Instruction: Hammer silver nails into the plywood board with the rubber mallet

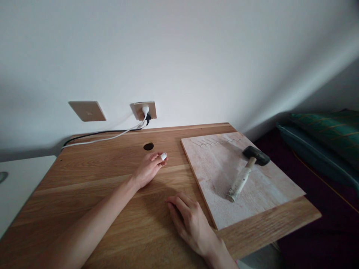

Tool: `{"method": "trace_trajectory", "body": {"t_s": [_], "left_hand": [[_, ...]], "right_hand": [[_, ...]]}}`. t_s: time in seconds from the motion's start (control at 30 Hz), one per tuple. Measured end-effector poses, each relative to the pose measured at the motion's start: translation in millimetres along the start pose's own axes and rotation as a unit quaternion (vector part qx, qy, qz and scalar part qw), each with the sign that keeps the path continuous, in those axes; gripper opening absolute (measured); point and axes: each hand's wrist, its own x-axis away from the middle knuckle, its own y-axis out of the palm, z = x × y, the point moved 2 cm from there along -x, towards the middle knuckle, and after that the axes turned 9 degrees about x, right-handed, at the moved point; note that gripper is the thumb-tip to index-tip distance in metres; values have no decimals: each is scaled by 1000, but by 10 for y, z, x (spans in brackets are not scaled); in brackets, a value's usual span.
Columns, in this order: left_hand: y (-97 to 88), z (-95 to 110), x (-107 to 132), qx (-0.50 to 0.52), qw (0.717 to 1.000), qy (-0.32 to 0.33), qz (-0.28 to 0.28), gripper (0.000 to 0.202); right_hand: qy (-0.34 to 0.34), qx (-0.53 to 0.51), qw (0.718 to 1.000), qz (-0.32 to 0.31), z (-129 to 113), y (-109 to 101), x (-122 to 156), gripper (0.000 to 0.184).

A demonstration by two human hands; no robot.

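Note:
My left hand (150, 170) is over the wooden tabletop, its fingers bent together. At its fingertips is a small white piece (163, 156), apparently pinched; its kind is too small to make out. Lower down, my right hand (190, 222) rests on the wood with loosely bent fingers apart and nothing visible in them. Just right of it lies a flat pale tile-like board (207, 175) with a row of scalloped marks near its far edge. A mallet (241, 181) with a black head and a worn, whitish handle lies on the board, untouched by either hand.
The wooden tabletop (92, 198) has a round cable hole (148, 146) near the wall. A white and a black cable run to a wall socket (151, 110), beside a blank wall plate (87, 111). A white cabinet (25, 179) stands left; green cushions (325, 138) lie right.

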Motion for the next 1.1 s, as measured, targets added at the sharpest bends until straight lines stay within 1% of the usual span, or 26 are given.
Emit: {"method": "trace_trajectory", "body": {"t_s": [0.03, 0.07, 0.1, 0.13, 0.2, 0.23, 0.27, 0.33, 0.37, 0.4, 0.47, 0.6, 0.83, 0.9, 1.03, 1.1], "left_hand": [[10, -6, 9, -19, 1000, 11, -4, 23], [20, -8, 26, -50, 998, 37, -9, 23], [33, -7, 55, -93, 993, 76, -16, 21], [46, -5, 94, -145, 981, 123, -24, 19], [69, -3, 202, -253, 940, 223, -43, 17], [76, -6, 262, -300, 916, 259, -59, 17], [80, -12, 319, -340, 894, 282, -79, 17], [78, -29, 411, -396, 859, 296, -131, 16], [74, -35, 444, -412, 849, 294, -154, 15], [68, -39, 468, -420, 843, 289, -170, 14], [56, -37, 490, -413, 848, 283, -173, 15], [51, -35, 491, -386, 867, 279, -144, 20], [61, -37, 488, -364, 886, 246, -148, 26], [55, -43, 487, -370, 881, 252, -154, 24], [39, -63, 485, -401, 858, 276, -162, 17], [27, -68, 483, -396, 861, 277, -157, 16]], "right_hand": [[1, -1, 1000, -1, 2, 1, 2, 20], [2, -1, 1000, -5, 4, 3, 5, 20], [3, -1, 1000, -8, 7, 5, 8, 20], [3, -2, 1000, -11, 11, 6, 11, 20], [5, -3, 1000, -16, 17, 9, 15, 20], [4, -4, 1000, -15, 19, 9, 15, 20], [4, -5, 1000, -13, 19, 8, 13, 20], [1, -13, 1000, -7, 15, 4, 7, 20], [0, -18, 1000, -4, 11, 0, 3, 21], [-1, -23, 1000, -1, 6, -4, 0, 21], [0, -30, 1000, -1, -2, -11, -8, 22], [7, -34, 999, -5, -6, -15, -16, 22], [5, -37, 999, -9, 16, 6, -15, 22], [3, -38, 999, -6, 16, 5, -16, 22], [0, -35, 999, -2, 9, -5, -18, 22], [-1, -33, 999, -1, 2, -9, -19, 21]]}}
